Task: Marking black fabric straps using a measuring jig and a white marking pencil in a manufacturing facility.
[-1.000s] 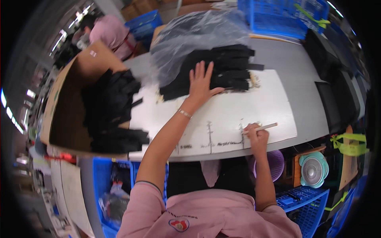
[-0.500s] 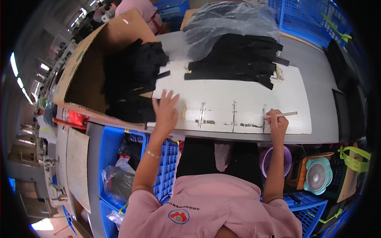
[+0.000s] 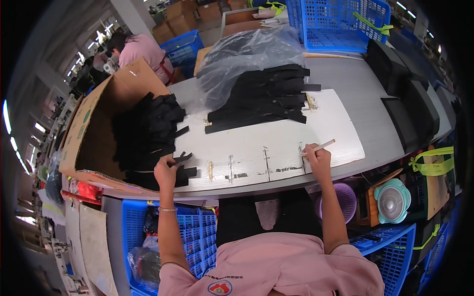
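My left hand (image 3: pixel 166 173) is at the mouth of the cardboard box, its fingertips pinched on a short black fabric strip (image 3: pixel 183 157). A pile of black strips (image 3: pixel 145 129) spills from the box beside it, and more lie under the hand. My right hand (image 3: pixel 318 162) grips a slim white marking pen (image 3: pixel 327 144) near a dark upright mark on the white board (image 3: pixel 237 143). Several such marks run along the board's near edge. Toward its far side lies a flat stack of black strips (image 3: pixel 259 96), partly under a clear plastic sheet (image 3: pixel 247 52).
The open cardboard box (image 3: pixel 94 140) stands at the left of the table. Black blocky pieces (image 3: pixel 405 106) line the right side. Blue crates (image 3: pixel 340 24) stand behind; another blue crate (image 3: pixel 133 232) is below. A small fan (image 3: pixel 392 200) sits low right. One person (image 3: pixel 145 56) works farther back.
My left hand has gone from spread over the board to the left, down onto the strips, and closed on one. My right hand keeps the pen by the same mark. The view has shifted.
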### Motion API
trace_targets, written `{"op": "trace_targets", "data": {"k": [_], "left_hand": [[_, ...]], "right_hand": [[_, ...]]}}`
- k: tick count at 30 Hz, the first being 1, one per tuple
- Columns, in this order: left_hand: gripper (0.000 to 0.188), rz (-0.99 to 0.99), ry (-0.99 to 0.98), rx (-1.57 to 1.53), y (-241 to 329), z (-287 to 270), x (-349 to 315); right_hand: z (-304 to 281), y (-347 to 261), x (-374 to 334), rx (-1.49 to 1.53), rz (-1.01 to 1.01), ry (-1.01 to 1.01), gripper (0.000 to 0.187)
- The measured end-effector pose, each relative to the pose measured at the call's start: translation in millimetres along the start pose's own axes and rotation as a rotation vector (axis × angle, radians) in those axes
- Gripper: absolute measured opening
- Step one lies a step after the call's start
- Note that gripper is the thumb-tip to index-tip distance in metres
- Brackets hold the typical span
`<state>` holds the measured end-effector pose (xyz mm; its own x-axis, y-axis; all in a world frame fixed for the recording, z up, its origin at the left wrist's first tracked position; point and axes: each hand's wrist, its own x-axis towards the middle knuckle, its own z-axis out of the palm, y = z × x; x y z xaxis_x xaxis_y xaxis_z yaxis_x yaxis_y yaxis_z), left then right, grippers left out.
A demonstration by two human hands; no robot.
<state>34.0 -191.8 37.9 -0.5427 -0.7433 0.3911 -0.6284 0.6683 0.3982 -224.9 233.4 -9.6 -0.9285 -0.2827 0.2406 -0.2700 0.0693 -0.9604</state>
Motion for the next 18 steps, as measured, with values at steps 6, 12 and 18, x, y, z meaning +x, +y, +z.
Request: {"op": "trace_targets", "data": {"k": [6,12,18], "left_hand": [[0.024,0.006,-0.315,-0.178,-5.7,-17.1,20.1],[0.018,0.246,-0.007,-0.255,48.9,9.2,-11.5],[0.014,0.542,-0.186,-0.374,175.2,63.4,-96.5]], "right_hand": [[0.1,0.4,1.9,-0.003,-0.002,-0.022,0.026],[-0.7,2.6,2.1,0.014,-0.018,-0.001,0.027],[-2.8,-10.8,-1.4,0.147,0.014,0.036,0.021]]}}
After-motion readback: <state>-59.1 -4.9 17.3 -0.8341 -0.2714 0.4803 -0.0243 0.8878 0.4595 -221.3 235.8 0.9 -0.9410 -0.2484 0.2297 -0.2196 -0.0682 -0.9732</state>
